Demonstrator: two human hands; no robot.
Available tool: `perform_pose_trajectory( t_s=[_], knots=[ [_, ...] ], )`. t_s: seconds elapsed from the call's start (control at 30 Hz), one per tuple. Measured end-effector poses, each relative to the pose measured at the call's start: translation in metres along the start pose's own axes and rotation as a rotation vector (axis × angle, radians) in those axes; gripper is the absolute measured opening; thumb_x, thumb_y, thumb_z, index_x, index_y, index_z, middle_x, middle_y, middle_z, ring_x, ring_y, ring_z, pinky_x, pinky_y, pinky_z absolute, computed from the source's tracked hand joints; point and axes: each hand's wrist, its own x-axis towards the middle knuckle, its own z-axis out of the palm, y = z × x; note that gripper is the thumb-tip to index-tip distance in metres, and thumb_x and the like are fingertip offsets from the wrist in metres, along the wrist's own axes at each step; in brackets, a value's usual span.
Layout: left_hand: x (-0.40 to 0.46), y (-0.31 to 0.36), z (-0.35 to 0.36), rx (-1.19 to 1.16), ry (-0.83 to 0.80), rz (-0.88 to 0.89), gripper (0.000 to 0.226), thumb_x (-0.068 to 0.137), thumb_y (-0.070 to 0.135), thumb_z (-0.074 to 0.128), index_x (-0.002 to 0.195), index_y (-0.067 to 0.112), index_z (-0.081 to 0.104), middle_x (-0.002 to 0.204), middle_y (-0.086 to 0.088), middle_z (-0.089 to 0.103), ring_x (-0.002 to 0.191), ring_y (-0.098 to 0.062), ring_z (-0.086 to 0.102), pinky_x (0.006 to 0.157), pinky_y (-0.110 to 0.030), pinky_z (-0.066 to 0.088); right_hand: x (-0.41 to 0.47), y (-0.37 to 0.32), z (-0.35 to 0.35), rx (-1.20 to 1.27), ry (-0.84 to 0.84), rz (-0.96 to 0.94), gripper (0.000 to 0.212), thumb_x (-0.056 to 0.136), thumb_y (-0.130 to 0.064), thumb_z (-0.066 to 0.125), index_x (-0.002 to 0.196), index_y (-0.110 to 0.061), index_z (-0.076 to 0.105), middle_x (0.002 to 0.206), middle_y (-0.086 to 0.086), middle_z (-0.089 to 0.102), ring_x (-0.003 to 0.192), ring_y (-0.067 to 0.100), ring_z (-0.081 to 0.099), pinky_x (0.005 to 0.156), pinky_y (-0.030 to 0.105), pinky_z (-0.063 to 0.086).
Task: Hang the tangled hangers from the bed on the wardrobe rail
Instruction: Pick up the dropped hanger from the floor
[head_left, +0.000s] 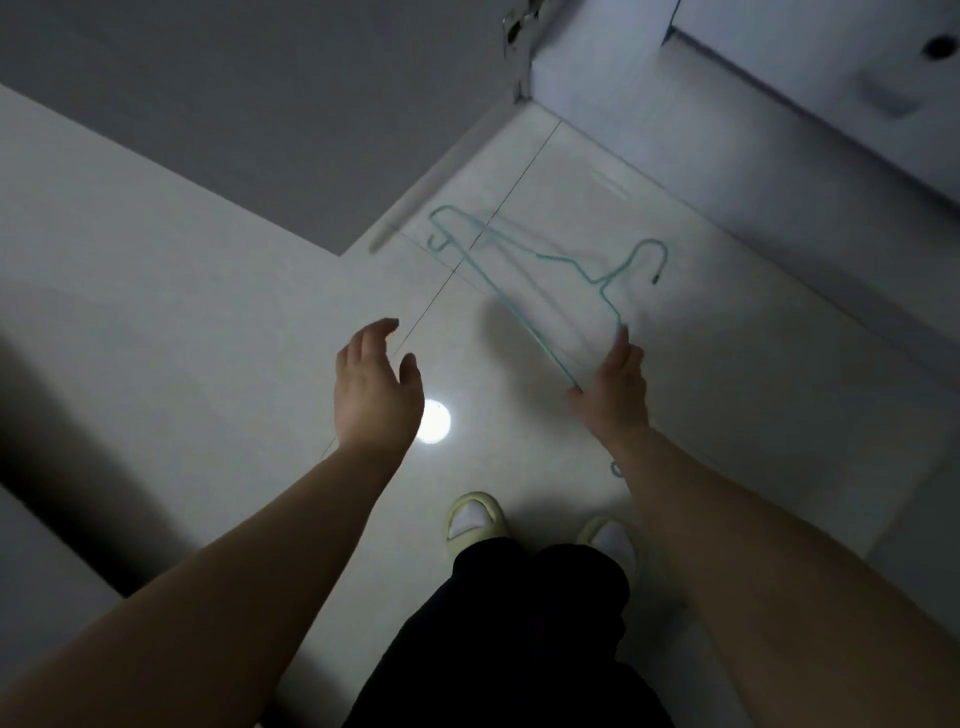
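Note:
A teal wire hanger (519, 319) hangs low over the pale tiled floor, its hook (655, 254) pointing right. My right hand (615, 387) grips it at the near corner, where the bottom bar meets the shoulder. A small teal loop (616, 468) shows beside my right forearm; I cannot tell what it belongs to. My left hand (375, 384) is held out to the left of the hanger with fingers relaxed and spread, holding nothing. No bed and no rail can be seen.
A white panel with a metal hinge (514, 36) stands at the top, with a white cabinet base (779, 145) to its right. A large white surface (130, 270) fills the left. My feet in pale slippers (475, 519) stand on the tiles, near a bright light reflection (434, 422).

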Motion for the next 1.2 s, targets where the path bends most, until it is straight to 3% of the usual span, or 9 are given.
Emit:
perform_pose_trajectory(
  t_s=[0.17,0.3,0.37,0.5,0.67,0.73,0.83,0.97,1.2],
  knots=[
    [-0.002,0.067,-0.1,0.383,-0.078,0.193,0.081,0.096,0.047,0.044,0.153,0.01,-0.001,0.162,-0.008,-0.006,0.149,-0.023,-0.007,0.119,-0.037,-0.005,-0.046,-0.037,-0.114,-0.268,0.193,-0.358,0.111,0.047,-0.016,0.081,0.145,-0.002,0.031,0.118,0.016,0.052,0.115,0.026,0.041,0.105,0.058,0.03],
    [-0.004,0.106,-0.184,0.311,-0.445,0.152,0.074,0.095,0.062,0.033,0.153,0.019,0.014,0.156,-0.009,0.029,0.141,-0.026,0.033,0.118,-0.046,0.015,-0.079,-0.089,-0.232,-0.324,0.204,-0.541,0.105,0.054,-0.002,0.074,0.147,-0.009,0.027,0.128,0.012,0.046,0.126,0.023,0.035,0.112,0.062,0.016],
    [-0.02,0.131,-0.226,-0.097,-0.621,0.099,0.051,0.1,0.048,0.035,0.143,0.021,0.038,0.128,-0.011,0.061,0.099,-0.024,0.064,0.089,-0.026,0.047,-0.094,-0.121,-0.29,-0.338,0.196,-0.569,0.103,0.059,0.004,0.068,0.149,-0.014,0.022,0.136,0.01,0.041,0.136,0.023,0.028,0.114,0.06,0.01],
    [-0.052,0.183,-0.305,-0.503,-0.511,0.086,0.027,0.105,0.026,0.034,0.103,0.02,0.061,0.069,-0.001,0.05,0.048,-0.009,0.04,0.041,-0.014,0.03,-0.129,-0.188,-0.385,-0.288,0.209,-0.461,0.101,0.074,0.011,0.053,0.152,-0.025,0.002,0.158,-0.001,0.01,0.148,0.022,0.001,0.117,0.054,0.006],
    [-0.076,0.254,-0.387,-0.831,-0.421,0.022,0.028,0.105,0.024,0.03,0.086,0.022,0.05,0.059,0.002,0.039,0.039,-0.007,0.022,0.042,-0.015,0.017,-0.205,-0.291,-0.465,0.672,-0.232,0.114,0.086,0.092,-0.035,0.059,0.153,-0.021,-0.001,0.159,0.003,0.014,0.137,0.027,0.035,0.102,0.042,0.042],
    [-0.085,0.28,-0.419,-0.924,-0.392,0.034,0.027,0.105,0.02,0.028,0.086,0.022,0.048,0.058,0.002,0.038,0.037,-0.007,0.023,0.042,-0.016,0.019,-0.257,-0.324,-0.482,0.873,-0.478,0.155,0.099,0.077,-0.069,0.056,0.152,-0.026,0.006,0.155,0.001,0.026,0.126,0.031,0.049,0.084,0.046,0.053],
    [-0.095,0.31,-0.468,-1.078,-0.431,0.067,0.025,0.101,0.007,0.027,0.09,0.019,0.046,0.061,0.0,0.037,0.039,-0.008,0.027,0.039,-0.018,0.022,-0.315,-0.358,-0.499,1.026,-0.636,0.044,0.107,0.065,-0.065,0.067,0.15,-0.027,0.015,0.143,0.003,0.042,0.114,0.026,0.055,0.08,0.051,0.055],
    [-0.103,0.343,-0.526,-1.125,-0.571,0.199,0.023,0.103,0.008,0.028,0.096,0.017,0.048,0.065,0.0,0.041,0.048,-0.01,0.034,0.048,-0.022,0.031,-0.354,-0.391,-0.541,0.961,-0.544,-0.089,0.047,0.082,-0.028,0.073,0.12,-0.029,0.044,0.113,0.005,0.05,0.093,0.016,0.05,0.076,0.041,0.056],
    [-0.104,0.421,-0.61,-0.88,-0.447,0.48,0.019,0.104,0.021,0.039,0.103,0.02,0.057,0.08,0.005,0.061,0.067,-0.007,0.053,0.061,-0.018,0.042,-0.373,-0.419,-0.627,0.981,-0.058,-0.147,0.017,0.091,-0.036,0.058,0.099,-0.021,0.058,0.079,0.0,0.049,0.068,0.011,0.051,0.054,0.027,0.049]
  ],
)
